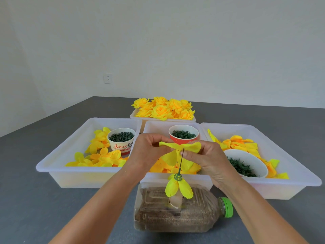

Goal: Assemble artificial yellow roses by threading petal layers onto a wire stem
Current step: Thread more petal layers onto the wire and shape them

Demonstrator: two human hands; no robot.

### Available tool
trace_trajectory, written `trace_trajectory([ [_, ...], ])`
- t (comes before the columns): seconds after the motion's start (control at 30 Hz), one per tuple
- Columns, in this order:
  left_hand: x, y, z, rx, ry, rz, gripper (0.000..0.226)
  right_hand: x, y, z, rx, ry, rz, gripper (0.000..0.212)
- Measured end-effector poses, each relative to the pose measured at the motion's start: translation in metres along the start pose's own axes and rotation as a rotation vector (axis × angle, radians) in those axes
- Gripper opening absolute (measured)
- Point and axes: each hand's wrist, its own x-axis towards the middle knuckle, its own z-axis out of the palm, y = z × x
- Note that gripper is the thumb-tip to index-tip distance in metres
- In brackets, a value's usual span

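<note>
Two hands meet above the middle tray (175, 178): the left hand (149, 152) and the right hand (209, 161) each pinch one side of a yellow petal layer (177, 150), held at the top of a thin dark wire stem (181, 162). Lower on that stem sit a green ring-shaped disc (177, 177) and a second petal layer (178, 189), just above a plastic bottle (175, 213) lying on its side with a green cap (227, 207). Four white trays lie on the grey table (35, 199), the farthest piled with finished yellow roses (163, 108), the others holding loose petals (98, 159) and cups of green parts (121, 136).
</note>
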Motion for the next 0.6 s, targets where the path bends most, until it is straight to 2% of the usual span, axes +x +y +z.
trace_trajectory([
  [0.07, -0.004, 0.004, 0.001, -0.027, 0.000, 0.038, 0.023, -0.005, -0.006, 0.000, 0.012, 0.009, -0.015, 0.011],
  [0.13, -0.009, 0.009, 0.001, -0.043, -0.023, 0.061, 0.010, -0.008, -0.012, 0.000, -0.004, 0.036, -0.041, 0.010],
  [0.23, -0.016, 0.015, 0.000, -0.068, -0.033, 0.061, 0.025, -0.013, -0.022, 0.000, -0.041, 0.081, -0.100, 0.010],
  [0.37, -0.027, 0.017, 0.001, -0.062, 0.130, 0.130, 0.022, -0.018, -0.029, 0.004, -0.052, 0.155, -0.168, 0.013],
  [0.47, -0.038, 0.018, 0.004, -0.123, 0.133, 0.219, 0.012, -0.022, -0.030, 0.006, -0.062, 0.183, -0.201, 0.017],
  [0.6, -0.049, 0.016, 0.010, -0.003, 0.189, 0.284, 0.018, -0.025, -0.033, 0.008, -0.094, 0.209, -0.266, 0.028],
])
